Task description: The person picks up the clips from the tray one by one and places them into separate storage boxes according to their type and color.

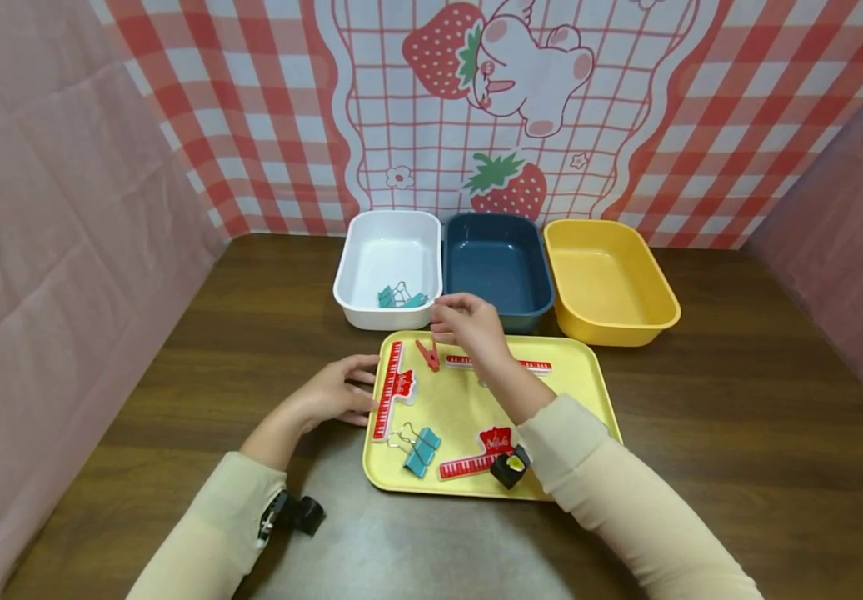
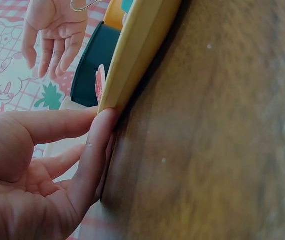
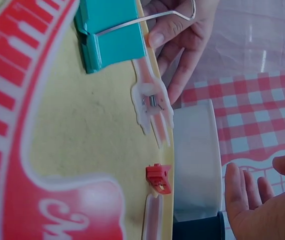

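My left hand (image 1: 337, 390) touches the left rim of the yellow tray (image 1: 581, 392) with its fingertips. Over the back of the tray, beside the white bin's near right corner, hovers my right hand (image 1: 472, 329); its fingers are loosely bent with nothing between them. Just left of it lies a small red clip (image 1: 429, 357). Three red-and-white piano-keyboard clips rest on the tray: one along the left side (image 1: 388, 400), one at the back partly hidden by my right arm, one at the front (image 1: 469, 467). A teal binder clip (image 1: 421, 452) sits near the front left.
Behind the tray stand a white bin (image 1: 349, 279) holding teal binder clips (image 1: 401, 297), a dark blue bin (image 1: 499, 267) and a yellow bin (image 1: 611, 275). A checked cloth hangs behind the wooden table (image 1: 716, 417). Small black wrist cameras are strapped to both forearms.
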The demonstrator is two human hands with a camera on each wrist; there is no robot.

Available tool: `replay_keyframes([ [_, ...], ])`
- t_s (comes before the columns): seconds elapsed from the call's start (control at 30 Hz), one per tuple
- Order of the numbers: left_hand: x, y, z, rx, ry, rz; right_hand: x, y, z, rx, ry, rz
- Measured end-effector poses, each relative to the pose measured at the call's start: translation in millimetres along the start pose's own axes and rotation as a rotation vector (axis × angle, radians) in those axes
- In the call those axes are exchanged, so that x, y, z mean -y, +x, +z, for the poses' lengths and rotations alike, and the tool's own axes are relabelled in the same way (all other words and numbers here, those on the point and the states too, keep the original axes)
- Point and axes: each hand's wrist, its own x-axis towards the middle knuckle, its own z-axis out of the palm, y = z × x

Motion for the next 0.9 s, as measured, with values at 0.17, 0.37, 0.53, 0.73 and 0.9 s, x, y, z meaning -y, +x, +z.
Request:
replay_keyframes([
  [0.17,0.4,0.0,0.0,0.001,-0.006,0.003,-0.1,-7.2,-0.6,0.008,-0.021,0.019],
  [0.37,-0.1,-0.3,0.6,-0.001,-0.007,-0.001,-4.8,-13.5,-0.6,0.010,-0.091,0.022],
  [0.53,-0.9,-0.7,1.5,-0.007,0.005,-0.011,-9.8,-19.3,-0.7,0.020,-0.095,0.005],
  [0.73,-0.6,-0.8,2.0,-0.011,0.010,-0.011,-12.0,-27.6,-1.2,0.038,-0.083,-0.007],
  [0.9,-1.2,-0.7,2.5,-0.013,0.009,-0.014,-13.6,-32.8,-3.2,0.033,-0.102,-0.003],
])
